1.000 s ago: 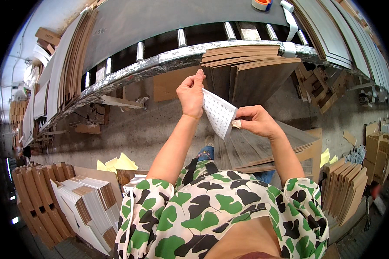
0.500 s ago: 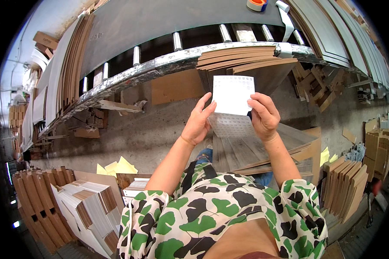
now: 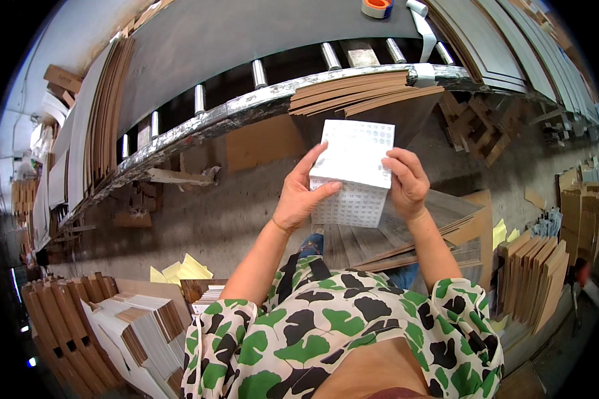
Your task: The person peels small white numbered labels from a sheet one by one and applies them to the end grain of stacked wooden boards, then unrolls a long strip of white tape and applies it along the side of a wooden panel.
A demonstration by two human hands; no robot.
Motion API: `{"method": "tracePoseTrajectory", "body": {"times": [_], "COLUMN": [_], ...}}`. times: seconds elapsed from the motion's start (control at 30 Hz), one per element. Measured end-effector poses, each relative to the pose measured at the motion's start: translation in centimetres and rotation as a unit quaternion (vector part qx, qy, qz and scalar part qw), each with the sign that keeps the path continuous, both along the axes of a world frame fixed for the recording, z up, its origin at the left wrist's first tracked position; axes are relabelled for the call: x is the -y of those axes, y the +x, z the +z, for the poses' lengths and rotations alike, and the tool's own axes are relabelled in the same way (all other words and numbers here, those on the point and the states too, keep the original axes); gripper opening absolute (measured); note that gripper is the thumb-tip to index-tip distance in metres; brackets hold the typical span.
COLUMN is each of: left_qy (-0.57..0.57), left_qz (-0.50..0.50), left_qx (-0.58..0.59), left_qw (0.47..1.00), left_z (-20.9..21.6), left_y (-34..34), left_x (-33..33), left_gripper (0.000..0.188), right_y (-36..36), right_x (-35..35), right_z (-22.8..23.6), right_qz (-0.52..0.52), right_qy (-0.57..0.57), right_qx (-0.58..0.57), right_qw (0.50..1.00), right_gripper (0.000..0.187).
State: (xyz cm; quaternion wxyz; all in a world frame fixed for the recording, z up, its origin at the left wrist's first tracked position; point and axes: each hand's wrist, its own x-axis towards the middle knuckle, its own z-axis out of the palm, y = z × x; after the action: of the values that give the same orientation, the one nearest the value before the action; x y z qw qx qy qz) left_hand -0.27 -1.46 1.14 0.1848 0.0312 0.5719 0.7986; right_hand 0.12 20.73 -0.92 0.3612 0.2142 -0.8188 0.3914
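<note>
Between my hands is a creased white sheet of printed stickers (image 3: 353, 153), its surface covered with rows of small marks. The upper half catches the light; the lower half bends down toward me below a fold. My left hand (image 3: 301, 194) grips the left edge, thumb lying on the front near the crease and fingers behind. On the right edge, my right hand (image 3: 408, 178) pinches the sheet between thumb and fingers. Beneath it, partly covered, lies a stack of grey wood-look panels (image 3: 353, 243).
A roller conveyor (image 3: 259, 96) with a dark flat sheet (image 3: 246, 40) crosses ahead. Orange and blue tape rolls (image 3: 377, 8) sit on it beside a white strip roll (image 3: 422, 30). Cardboard pieces (image 3: 366, 90) lean at its edge. Stacked cartons (image 3: 130, 326) stand left, more cardboard (image 3: 532, 276) right.
The sheet has tilted so its lower half shows more fully, with the printed rows clearer. My left thumb has moved onto its front. The view has shifted slightly to the right.
</note>
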Motion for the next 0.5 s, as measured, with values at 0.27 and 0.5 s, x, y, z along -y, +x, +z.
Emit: {"method": "tracePoseTrajectory", "body": {"times": [0.27, 0.5], "left_qy": [-0.289, -0.273], "left_qz": [-0.366, -0.603], "left_qx": [-0.116, -0.127], "left_qw": [0.877, 0.739], "left_z": [2.4, 6.3], "left_y": [-3.3, -5.4], "left_x": [0.8, -1.0], "left_gripper": [0.034, 0.03], "right_y": [-1.3, -1.3], "right_x": [-3.0, -1.3], "right_z": [1.6, 3.4], "right_qz": [0.075, 0.455], "right_qy": [0.027, 0.063], "right_qx": [0.161, 0.561], "right_qw": [0.984, 0.689], "right_gripper": [0.04, 0.042]}}
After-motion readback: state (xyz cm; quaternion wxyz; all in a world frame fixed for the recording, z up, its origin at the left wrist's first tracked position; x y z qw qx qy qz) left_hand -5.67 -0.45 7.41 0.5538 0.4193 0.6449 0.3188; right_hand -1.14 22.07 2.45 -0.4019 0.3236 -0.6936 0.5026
